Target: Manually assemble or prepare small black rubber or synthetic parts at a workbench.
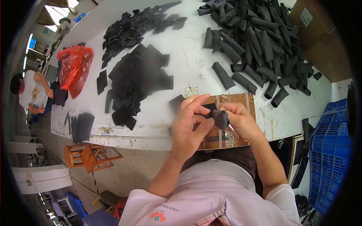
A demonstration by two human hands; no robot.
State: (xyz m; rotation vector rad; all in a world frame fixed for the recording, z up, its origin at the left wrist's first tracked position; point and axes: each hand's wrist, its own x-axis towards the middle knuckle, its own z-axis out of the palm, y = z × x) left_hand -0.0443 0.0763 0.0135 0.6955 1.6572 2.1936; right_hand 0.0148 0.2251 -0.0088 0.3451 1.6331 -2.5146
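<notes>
In front of my body, my right hand (243,119) is closed on a black tube-shaped piece (221,119), held with one end toward me. A thin, shiny metal tip (232,130) shows under that hand; what tool it belongs to is hidden. My left hand (191,122) is beside the piece, its fingers bent and apart, the thumb close to the tube. Whether the thumb touches it I cannot tell. Below both hands lies a brown board (247,107) with strips of clear tape, at the table's near edge. A flat black piece (176,102) lies partly behind my left hand.
Black tubes (260,41) are heaped at the back right of the white table (188,56). Flat black pieces (135,75) spread left of centre, near a red plastic bag (75,69). Blue crates (328,150) and a cardboard box (315,37) stand right. A person (34,90) sits far left.
</notes>
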